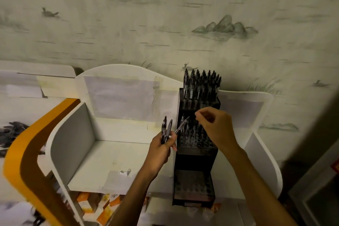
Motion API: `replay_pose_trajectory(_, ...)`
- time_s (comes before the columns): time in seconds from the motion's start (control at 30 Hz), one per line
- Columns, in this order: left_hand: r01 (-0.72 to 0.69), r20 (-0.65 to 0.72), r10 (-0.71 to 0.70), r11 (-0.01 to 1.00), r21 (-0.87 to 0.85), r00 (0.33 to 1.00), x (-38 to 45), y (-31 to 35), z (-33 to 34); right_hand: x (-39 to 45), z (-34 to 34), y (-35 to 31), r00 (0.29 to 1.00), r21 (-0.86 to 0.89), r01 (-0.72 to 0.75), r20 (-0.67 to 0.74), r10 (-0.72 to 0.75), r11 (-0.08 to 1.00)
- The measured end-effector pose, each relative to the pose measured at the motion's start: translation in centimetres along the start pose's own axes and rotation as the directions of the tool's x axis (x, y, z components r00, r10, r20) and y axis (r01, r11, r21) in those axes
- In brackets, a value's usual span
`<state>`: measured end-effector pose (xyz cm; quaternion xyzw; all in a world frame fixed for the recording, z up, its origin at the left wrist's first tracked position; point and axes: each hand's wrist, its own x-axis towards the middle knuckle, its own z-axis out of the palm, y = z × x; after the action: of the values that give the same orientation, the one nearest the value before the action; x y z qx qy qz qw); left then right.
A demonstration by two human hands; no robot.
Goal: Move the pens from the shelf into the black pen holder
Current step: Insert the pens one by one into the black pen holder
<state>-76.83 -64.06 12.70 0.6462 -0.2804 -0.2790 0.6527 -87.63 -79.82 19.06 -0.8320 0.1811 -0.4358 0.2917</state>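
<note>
I'm gripping slim dark pens (166, 131) in my left hand (161, 149), right hand (216, 130) pinching something unclear over the stepped black pen holder (196, 161), sitting on the smooth white shelf (113, 158).

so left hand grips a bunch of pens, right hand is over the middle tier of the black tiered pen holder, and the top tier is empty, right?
Not quite: the head view shows the top tier packed with upright pens. The rest holds: left hand grips a bunch of pens, right hand is over the middle tier of the black tiered pen holder.
</note>
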Motion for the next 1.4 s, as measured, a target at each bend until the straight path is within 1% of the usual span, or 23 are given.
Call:
replay_pose_trajectory(0.1, -0.016, 0.008, 0.016, 1.0, 0.023, 1.0, -0.1, 0.2, 0.5, 0.2, 0.2, -1.8, 0.98, 0.166, -0.1, 0.185, 0.069, 0.981)
replay_pose_trajectory(0.17, -0.052, 0.019, 0.051, 0.997, 0.052, 0.999, -0.1, 0.4, 0.7, 0.2, 0.6, -2.5, 0.963, 0.185, -0.11, 0.264, 0.059, 0.976)
replay_pose_trajectory(0.23, -0.081, 0.033, 0.079, 0.992, 0.094, 0.996, -0.2, 0.5, 1.0, 0.2, 1.1, -2.9, 0.951, 0.128, -0.073, 0.307, 0.03, 0.989)
replay_pose_trajectory(0.33, -0.099, 0.052, 0.093, 0.984, 0.145, 0.994, -0.4, 0.8, 1.3, 0.2, 1.9, -3.0, 0.938, -0.025, -0.009, 0.347, 0.017, 1.0)
replay_pose_trajectory(0.47, -0.109, 0.071, 0.099, 0.984, 0.139, 0.993, -0.5, 0.8, 1.5, 0.4, 2.3, -2.7, 0.914, -0.055, -0.033, 0.401, 0.052, 0.998)
replay_pose_trajectory(0.53, -0.106, 0.075, 0.096, 0.984, 0.145, 0.992, -0.5, 0.6, 1.4, 0.5, 2.3, -2.5, 0.915, -0.061, -0.054, 0.398, 0.074, 0.997)
replay_pose_trajectory(0.6, -0.109, 0.089, 0.096, 0.982, 0.156, 0.991, -0.5, 0.5, 1.3, 0.5, 2.0, -2.4, 0.929, -0.007, -0.107, 0.356, 0.103, 0.994)
replay_pose_trajectory(0.73, -0.109, 0.114, 0.089, 0.978, 0.179, 0.99, -0.5, 0.3, 1.1, 1.1, 1.2, -1.9, 0.95, 0.208, -0.248, 0.244, 0.195, 0.946)
replay_pose_trajectory(0.87, -0.081, 0.118, 0.063, 0.984, 0.159, 0.991, -0.4, 0.2, 1.2, 1.4, 0.4, -1.9, 0.942, 0.459, -0.336, 0.149, 0.301, 0.823)
replay_pose_trajectory(0.9, -0.07, 0.113, 0.054, 0.987, 0.143, 0.992, -0.3, 0.1, 1.2, 1.6, 0.1, -1.9, 0.938, 0.495, -0.338, 0.102, 0.332, 0.801)
replay_pose_trajectory(0.97, -0.063, 0.096, 0.051, 0.989, 0.132, 0.994, -0.3, -0.2, 0.9, 2.1, -0.8, -1.4, 0.917, 0.539, -0.317, -0.036, 0.397, 0.78)
replay_pose_trajectory(1.03, -0.052, 0.064, 0.044, 0.99, 0.13, 0.997, -0.3, -0.4, 0.6, 2.7, -1.8, -0.8, 0.873, 0.558, -0.27, -0.201, 0.444, 0.784)
replay_pose_trajectory(1.1, -0.03, 0.018, 0.028, 0.994, 0.108, 0.999, -0.2, -0.7, 0.3, 2.9, -2.6, -0.2, 0.847, 0.507, -0.216, -0.328, 0.419, 0.834)
replay_pose_trajectory(1.17, -0.006, -0.034, 0.008, 0.998, 0.056, 0.999, 0.0, -0.9, 0.1, 2.7, -3.0, 0.3, 0.866, 0.375, -0.182, -0.376, 0.329, 0.909)
replay_pose_trajectory(1.23, 0.015, -0.082, -0.014, 1.0, 0.01, 0.997, 0.1, -1.0, -0.1, 2.3, -2.8, 1.0, 0.91, 0.22, -0.167, -0.342, 0.236, 0.961)
replay_pose_trajectory(1.3, 0.008, -0.102, -0.01, 1.0, -0.018, 0.995, 0.1, -0.9, -0.1, 1.7, -2.3, 1.7, 0.951, 0.082, -0.142, -0.266, 0.159, 0.987)
replay_pose_trajectory(1.4, -0.016, -0.121, 0.012, 1.0, -0.025, 0.993, 0.0, -0.5, 0.0, 0.9, -1.3, 2.6, 0.979, -0.048, -0.106, -0.179, 0.096, 0.993)
